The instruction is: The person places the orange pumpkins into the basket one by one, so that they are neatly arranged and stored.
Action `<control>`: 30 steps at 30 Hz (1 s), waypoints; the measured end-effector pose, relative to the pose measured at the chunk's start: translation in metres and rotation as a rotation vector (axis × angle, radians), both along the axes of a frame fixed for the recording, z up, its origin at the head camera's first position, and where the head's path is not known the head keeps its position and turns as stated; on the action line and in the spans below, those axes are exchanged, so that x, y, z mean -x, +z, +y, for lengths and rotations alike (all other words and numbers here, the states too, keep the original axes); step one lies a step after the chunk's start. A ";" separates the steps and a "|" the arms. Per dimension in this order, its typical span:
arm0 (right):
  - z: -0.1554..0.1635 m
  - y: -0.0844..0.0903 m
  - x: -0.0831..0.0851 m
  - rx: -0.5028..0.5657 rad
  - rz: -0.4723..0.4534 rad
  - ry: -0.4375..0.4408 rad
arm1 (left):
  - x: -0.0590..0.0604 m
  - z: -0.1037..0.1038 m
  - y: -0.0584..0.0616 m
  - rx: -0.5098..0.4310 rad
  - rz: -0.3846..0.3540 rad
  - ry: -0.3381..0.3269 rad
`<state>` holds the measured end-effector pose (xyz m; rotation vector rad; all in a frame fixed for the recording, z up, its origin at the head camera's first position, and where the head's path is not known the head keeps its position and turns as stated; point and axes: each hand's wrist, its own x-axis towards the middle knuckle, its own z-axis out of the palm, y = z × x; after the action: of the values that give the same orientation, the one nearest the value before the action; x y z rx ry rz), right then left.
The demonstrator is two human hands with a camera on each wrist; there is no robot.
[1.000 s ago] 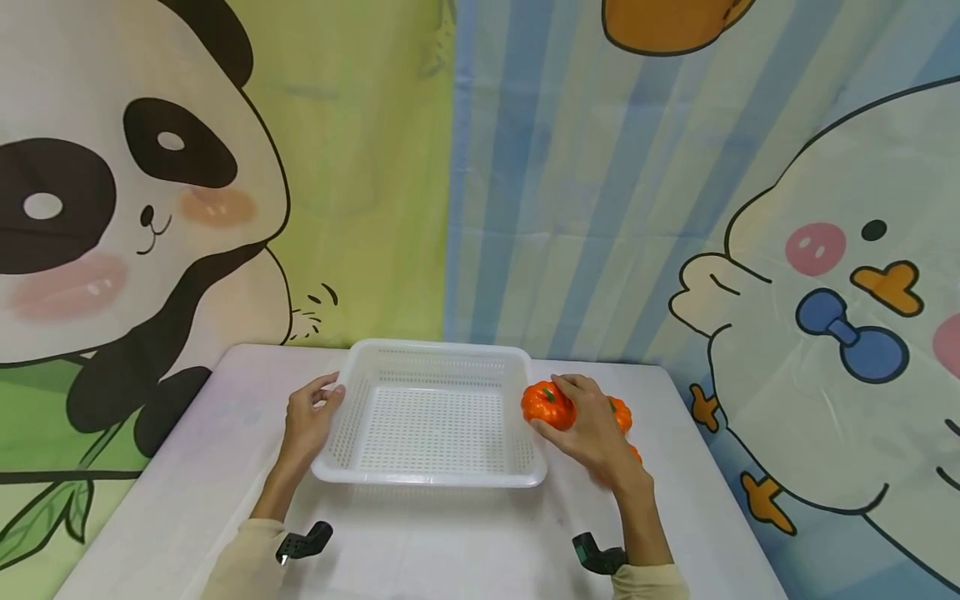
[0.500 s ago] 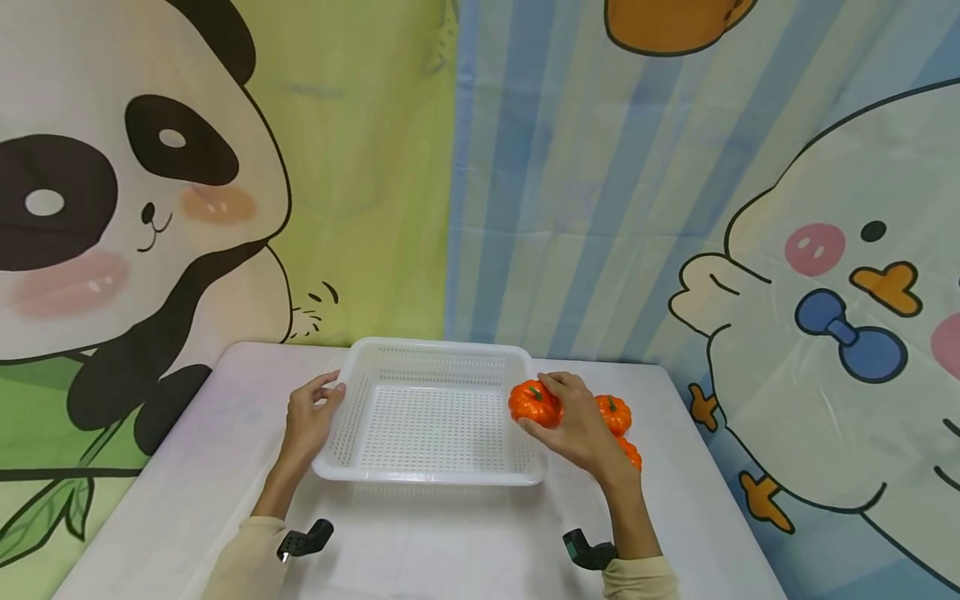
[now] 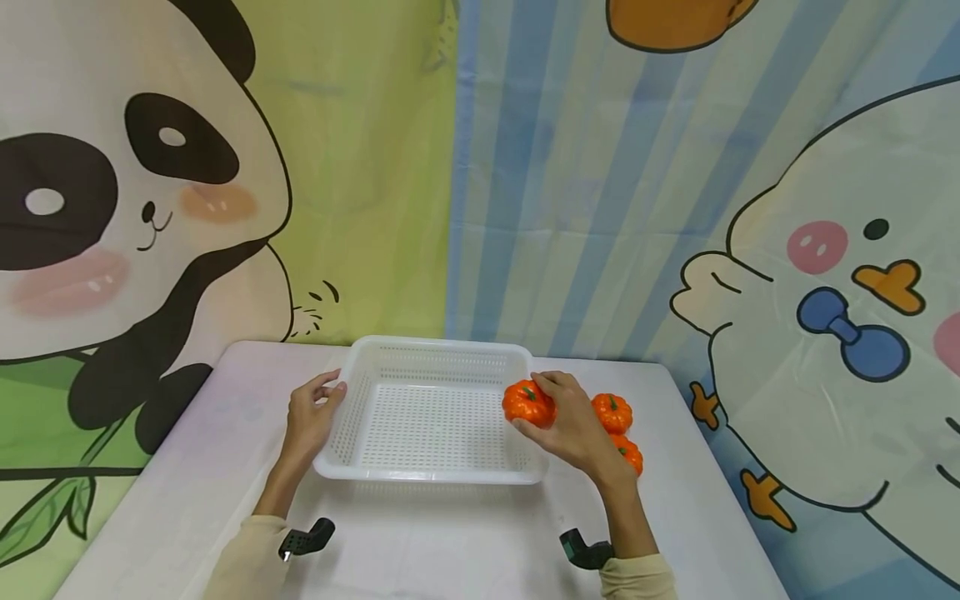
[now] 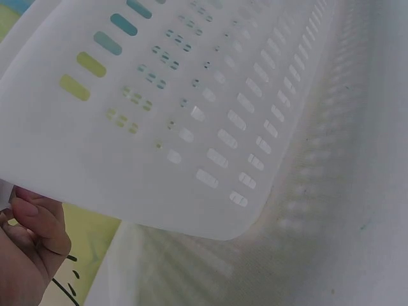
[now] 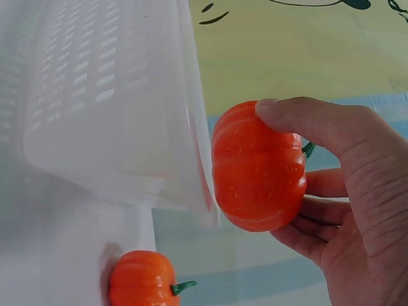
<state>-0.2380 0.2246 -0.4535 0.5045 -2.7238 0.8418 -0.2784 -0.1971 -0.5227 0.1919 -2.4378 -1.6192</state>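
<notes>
We judge the step in hand to be the transfer of a small orange pumpkin (image 3: 528, 402) into the white perforated basket (image 3: 435, 477), which sits at the centre of the white surface (image 3: 187, 467). Our right hand (image 3: 573, 425) grips this pumpkin, thumb on top and fingers (image 5: 322, 183) curled beneath, holding it over the basket's right rim at 3 o'clock. The right forearm runs in from 5 o'clock with the wrist angled toward the basket. Our left hand (image 3: 309, 417) rests against the basket's left wall at 9 o'clock, fingers loosely curved at the rim; we cannot tell whether they pinch it. Two more pumpkins (image 3: 612, 413) lie on the surface just beside the right hand, at its 3 o'clock. The next move calls for carrying the pumpkin clear of the rim, lowering it, then releasing it.
</notes>
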 end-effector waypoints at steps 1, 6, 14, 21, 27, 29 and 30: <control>-0.001 0.000 0.000 0.000 -0.001 0.002 | 0.000 0.000 0.000 -0.003 0.002 -0.001; -0.005 0.002 0.000 0.001 -0.005 0.015 | -0.001 -0.001 0.000 -0.013 0.014 -0.012; -0.014 0.005 0.000 0.006 -0.020 0.044 | -0.002 -0.001 0.000 -0.011 0.016 -0.012; -0.023 0.003 0.001 -0.009 -0.041 0.060 | -0.002 0.001 0.000 -0.012 0.011 -0.009; -0.027 0.001 0.003 -0.019 -0.037 0.078 | -0.002 0.001 0.002 0.009 0.016 -0.007; -0.029 0.001 0.003 -0.021 -0.036 0.083 | -0.002 0.000 0.001 0.008 0.015 -0.008; -0.029 0.001 0.003 -0.022 -0.040 0.086 | -0.002 0.000 0.001 0.009 0.013 -0.007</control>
<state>-0.2408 0.1953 -0.4529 0.6206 -2.7675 0.8526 -0.2764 -0.1974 -0.5217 0.1713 -2.4376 -1.6072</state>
